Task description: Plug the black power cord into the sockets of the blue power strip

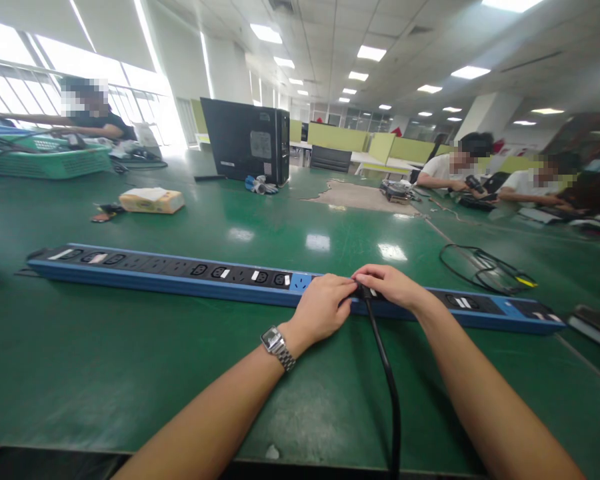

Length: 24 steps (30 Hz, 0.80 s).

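A long blue and black power strip (pixel 220 279) lies across the green table, its row of sockets facing up and several white labels on it. My left hand (pixel 325 303), with a metal watch (pixel 279 347) on the wrist, is closed over the strip right of the light-blue socket, fingertips close to a black plug (pixel 367 292). From the other side, my right hand (pixel 393 285) pinches this plug at the strip. Its thick black cable (pixel 390 380) runs down over the table's near edge. Fingers partly hide the plug, so how deep it sits cannot be seen.
On the green table (pixel 205 380) are a tissue pack (pixel 153 200), a black computer case (pixel 247 140), gloves (pixel 261 185) and a coiled cable (pixel 485 267). A green basket (pixel 45 160) stands at far left. Co-workers sit at left and right. A dark flat object (pixel 597 327) lies at right.
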### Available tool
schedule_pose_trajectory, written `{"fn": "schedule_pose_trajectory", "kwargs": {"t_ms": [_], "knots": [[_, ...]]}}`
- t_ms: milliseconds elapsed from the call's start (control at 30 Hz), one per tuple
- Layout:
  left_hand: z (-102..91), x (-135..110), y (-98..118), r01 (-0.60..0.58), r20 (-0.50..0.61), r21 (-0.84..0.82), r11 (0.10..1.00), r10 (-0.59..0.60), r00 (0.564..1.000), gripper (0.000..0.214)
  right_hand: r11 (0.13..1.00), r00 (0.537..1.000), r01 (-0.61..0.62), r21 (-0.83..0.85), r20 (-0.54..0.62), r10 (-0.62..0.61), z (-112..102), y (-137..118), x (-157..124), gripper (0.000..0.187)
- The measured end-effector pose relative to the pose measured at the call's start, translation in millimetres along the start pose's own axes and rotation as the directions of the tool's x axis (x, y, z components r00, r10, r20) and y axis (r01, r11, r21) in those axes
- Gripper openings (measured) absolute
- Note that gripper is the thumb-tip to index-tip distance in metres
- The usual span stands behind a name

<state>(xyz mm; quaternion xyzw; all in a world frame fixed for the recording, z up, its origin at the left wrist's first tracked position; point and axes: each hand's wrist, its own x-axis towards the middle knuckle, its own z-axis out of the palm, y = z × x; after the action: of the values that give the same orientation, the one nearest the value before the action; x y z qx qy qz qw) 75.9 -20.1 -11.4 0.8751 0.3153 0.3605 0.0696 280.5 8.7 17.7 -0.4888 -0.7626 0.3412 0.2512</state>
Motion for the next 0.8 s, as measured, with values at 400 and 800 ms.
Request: {"fn": "schedule_pose_trajectory", "kwargs": {"t_ms": [400,800], "knots": [[4.2,-4.0,7.6,0.102,0.047,0.314,0.944,-0.123,0.991,0.049,0.977,0.829,-0.144,-0.156,-0.559,0.033,20.4,-14.9,-11.4,0.046],[4.2,-3.3,8.5,0.096,0.070,0.343,0.934,-0.127,0.989,0.044,0.981,0.918,-0.149,0.123,-0.351,0.183,22.0,-46.0,-28.4,0.039]]}}
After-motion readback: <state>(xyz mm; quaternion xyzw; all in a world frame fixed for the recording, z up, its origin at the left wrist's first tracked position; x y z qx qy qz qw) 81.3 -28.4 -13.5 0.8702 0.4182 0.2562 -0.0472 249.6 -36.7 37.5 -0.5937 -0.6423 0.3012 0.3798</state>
